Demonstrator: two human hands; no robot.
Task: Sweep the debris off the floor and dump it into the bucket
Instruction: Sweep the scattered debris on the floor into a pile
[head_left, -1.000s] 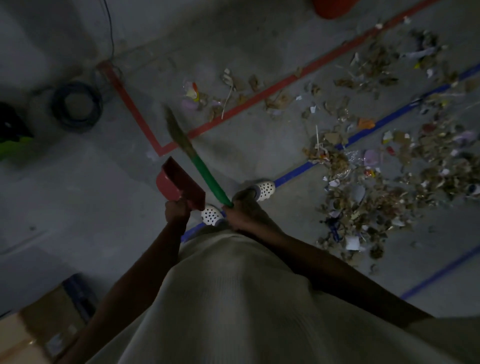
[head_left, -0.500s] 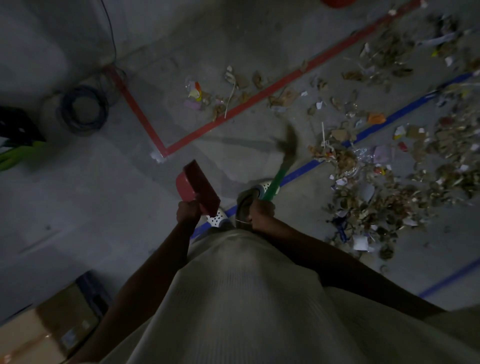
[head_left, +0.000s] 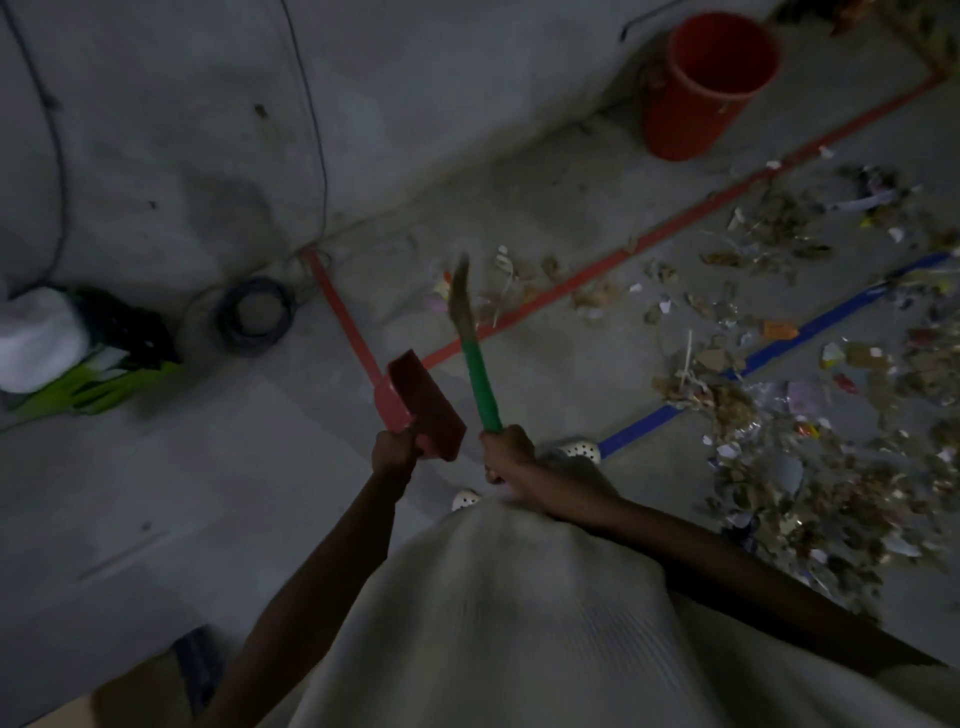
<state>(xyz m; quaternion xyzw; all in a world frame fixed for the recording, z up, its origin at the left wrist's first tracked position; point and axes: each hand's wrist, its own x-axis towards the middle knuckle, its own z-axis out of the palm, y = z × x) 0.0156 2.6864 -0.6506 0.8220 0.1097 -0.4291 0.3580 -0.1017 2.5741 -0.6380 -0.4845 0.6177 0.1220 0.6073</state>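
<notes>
Head view, looking down along a pale ribbed garment (head_left: 519, 623); a cardboard box (head_left: 140, 696) sits at lower left. The left hand (head_left: 395, 452) is curled tightly round the handle of a red dustpan (head_left: 423, 405), which tilts up in front of the body. The right hand (head_left: 506, 457) is closed round the green handle of a broom (head_left: 480, 384); its blurred bristles point away towards the red floor tape (head_left: 623, 254), and contact with the floor cannot be judged. Two white perforated shoes (head_left: 576, 449) stand just behind the hands, beside a blue tape line (head_left: 675, 410). Debris (head_left: 805, 441) lies thickly scattered to the right, across both tape lines. Farther off, a coiled cable (head_left: 254, 317) lies near the wall. A red bucket (head_left: 706, 83) stands upright at the foot of the wall, well apart from the main debris.
</notes>
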